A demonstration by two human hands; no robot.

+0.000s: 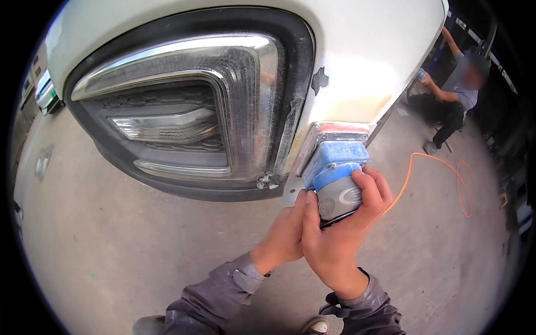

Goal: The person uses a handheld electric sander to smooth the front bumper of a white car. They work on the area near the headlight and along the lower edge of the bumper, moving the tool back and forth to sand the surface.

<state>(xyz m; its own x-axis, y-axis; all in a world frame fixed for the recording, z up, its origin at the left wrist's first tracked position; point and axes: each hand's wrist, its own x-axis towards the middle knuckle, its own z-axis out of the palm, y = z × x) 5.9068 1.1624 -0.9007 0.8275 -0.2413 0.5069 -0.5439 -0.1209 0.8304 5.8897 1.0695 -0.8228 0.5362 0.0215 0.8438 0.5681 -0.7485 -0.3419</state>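
Counted: two bare hands, one left (282,239) and one right (341,237); two dark sleeves (215,296); one blue-and-grey sander (338,184); one white vehicle panel (357,72) with one dark patch (320,81); one lamp unit (237,111); one orange line (432,155); one co-worker (468,92) and one parked car (46,92) towards opposite edges of one floor (167,245).

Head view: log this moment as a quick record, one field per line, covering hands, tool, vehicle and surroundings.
Right hand: wrapped around the sander's rear, thumb left, fingers right
Left hand: at the rear left of the sander, beside the right thumb; grip unclear
Sander: blue and grey, dusty, pad end at the panel's lower part
Panel: white, one dark patch above the sander
Lamp: dusty, dark surround, left of the sander
Cord: orange, on the right; near end hidden
Person: background right, one arm raised
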